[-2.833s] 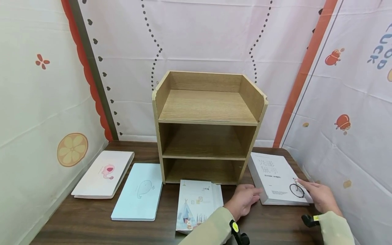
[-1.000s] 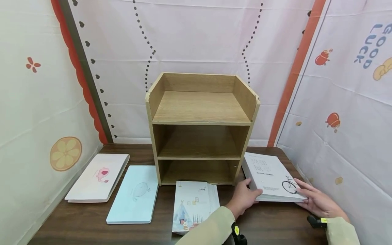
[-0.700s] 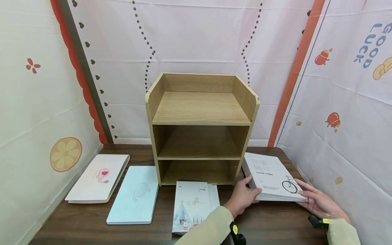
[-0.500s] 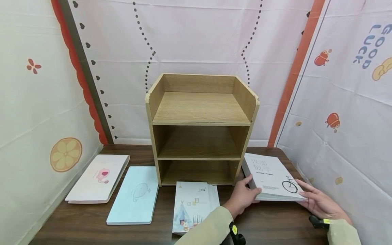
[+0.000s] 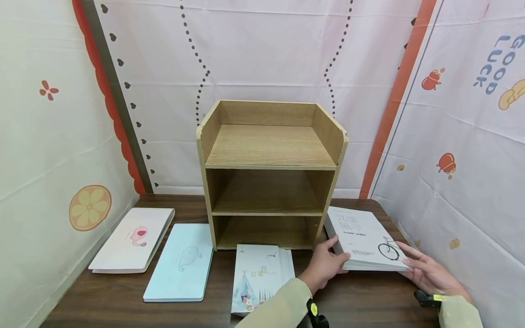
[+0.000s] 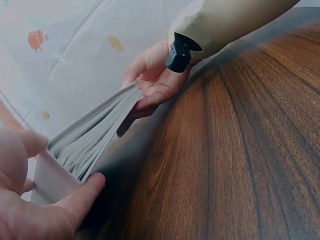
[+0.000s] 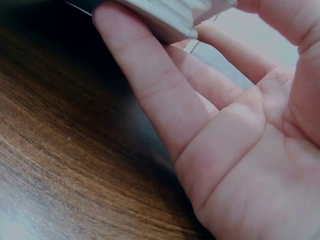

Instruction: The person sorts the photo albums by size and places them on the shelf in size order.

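Note:
A thick white book (image 5: 361, 239) with a bicycle drawing lies face up at the right, beside the shelf. My left hand (image 5: 324, 264) grips its near left corner at the spine, thumb by the cover and a finger underneath. In the left wrist view, the page edges (image 6: 95, 135) fan slightly between the covers. My right hand (image 5: 430, 271) holds the near right corner, thumb on top. The right wrist view shows a finger of the right hand (image 7: 225, 135) under the book's corner (image 7: 170, 20), with shadow below; the near edge is raised off the table.
A three-level wooden shelf (image 5: 270, 167) stands at the table's back middle. A stack of books with a tent cover (image 5: 256, 278) lies before it. A light blue book (image 5: 180, 264) and a white book with a pink elephant (image 5: 127, 241) lie left. Printed cloth (image 5: 262, 50) surrounds the table.
Since the oldest frame, both hands have closed on the book's near corners, fingers going beneath it, and its near edge has come up. Over the last second the hands barely move.

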{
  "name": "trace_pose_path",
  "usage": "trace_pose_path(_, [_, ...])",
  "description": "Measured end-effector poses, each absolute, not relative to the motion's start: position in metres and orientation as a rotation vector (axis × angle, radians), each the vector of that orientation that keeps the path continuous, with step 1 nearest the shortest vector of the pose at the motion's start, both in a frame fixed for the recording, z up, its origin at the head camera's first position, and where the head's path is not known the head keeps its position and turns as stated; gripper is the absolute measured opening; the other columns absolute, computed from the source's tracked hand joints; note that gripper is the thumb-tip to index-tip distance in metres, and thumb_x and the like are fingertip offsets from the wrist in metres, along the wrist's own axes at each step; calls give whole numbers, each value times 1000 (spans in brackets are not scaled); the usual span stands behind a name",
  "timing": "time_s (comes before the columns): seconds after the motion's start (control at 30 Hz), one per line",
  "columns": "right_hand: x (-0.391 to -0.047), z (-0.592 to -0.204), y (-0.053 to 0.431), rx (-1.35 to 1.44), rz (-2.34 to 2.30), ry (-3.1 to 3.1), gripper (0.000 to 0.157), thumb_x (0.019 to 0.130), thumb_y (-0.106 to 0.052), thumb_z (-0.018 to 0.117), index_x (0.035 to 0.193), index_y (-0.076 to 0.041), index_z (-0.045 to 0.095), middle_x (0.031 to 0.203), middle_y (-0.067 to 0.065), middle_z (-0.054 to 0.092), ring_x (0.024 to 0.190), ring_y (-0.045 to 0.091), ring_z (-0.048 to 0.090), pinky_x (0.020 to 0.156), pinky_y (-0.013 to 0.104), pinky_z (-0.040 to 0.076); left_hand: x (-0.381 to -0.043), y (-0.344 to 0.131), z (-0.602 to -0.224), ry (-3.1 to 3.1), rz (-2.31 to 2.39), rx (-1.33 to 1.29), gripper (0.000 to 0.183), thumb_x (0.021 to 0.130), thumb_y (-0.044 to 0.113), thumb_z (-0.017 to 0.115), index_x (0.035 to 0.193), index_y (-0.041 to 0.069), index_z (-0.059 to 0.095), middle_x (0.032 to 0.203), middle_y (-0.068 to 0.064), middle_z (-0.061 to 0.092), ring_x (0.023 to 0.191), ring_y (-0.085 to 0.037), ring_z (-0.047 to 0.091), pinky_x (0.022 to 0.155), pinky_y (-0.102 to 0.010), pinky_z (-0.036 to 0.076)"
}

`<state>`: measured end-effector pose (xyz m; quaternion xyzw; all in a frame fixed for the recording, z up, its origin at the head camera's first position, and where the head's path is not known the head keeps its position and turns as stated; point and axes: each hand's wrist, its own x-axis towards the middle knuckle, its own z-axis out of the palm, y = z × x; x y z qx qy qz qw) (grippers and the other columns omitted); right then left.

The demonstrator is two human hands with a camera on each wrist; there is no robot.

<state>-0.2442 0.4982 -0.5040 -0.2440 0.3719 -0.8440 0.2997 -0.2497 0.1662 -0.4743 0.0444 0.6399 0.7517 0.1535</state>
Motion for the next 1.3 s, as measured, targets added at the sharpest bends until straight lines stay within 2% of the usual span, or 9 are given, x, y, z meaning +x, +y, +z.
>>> trace_pose_path(0.2, [-245, -507, 499, -674, -2240, 924, 72, 105, 10, 3, 157, -18, 43, 157, 7, 50, 142, 25, 51, 120, 36, 41, -250, 165, -474, 1836, 2156, 127, 63, 92, 4, 74, 151, 13, 52, 81, -11, 64, 70, -14, 65, 71, -37, 66])
trace_pose_path(0.37, [-245, -508, 498, -681, -2261, 925, 71, 105, 11, 5, 155, -18, 46, 156, 7, 51, 141, 25, 52, 120, 35, 42, -250, 165, -472, 1827, 2160, 118, 63, 92, 3, 75, 150, 13, 52, 80, -12, 63, 67, -14, 64, 70, -37, 66])
trace_pose_path(0.8, [-245, -504, 497, -690, -2302, 926, 71, 104, 12, 5, 155, -15, 47, 155, 9, 52, 140, 26, 53, 118, 36, 43, -250, 164, -468, 1799, 2187, 149, 64, 91, 3, 75, 150, 13, 53, 65, -4, 55, 56, -11, 55, 68, -38, 66])
trace_pose_path(1.3, [-246, -494, 495, -759, -2318, 857, 72, 101, 14, 4, 157, -11, 42, 157, 11, 49, 142, 28, 51, 120, 38, 42, -247, 163, -457, 1783, 2220, 175, 63, 90, 3, 76, 149, 14, 54, 72, -8, 60, 61, -12, 60, 67, -36, 66])
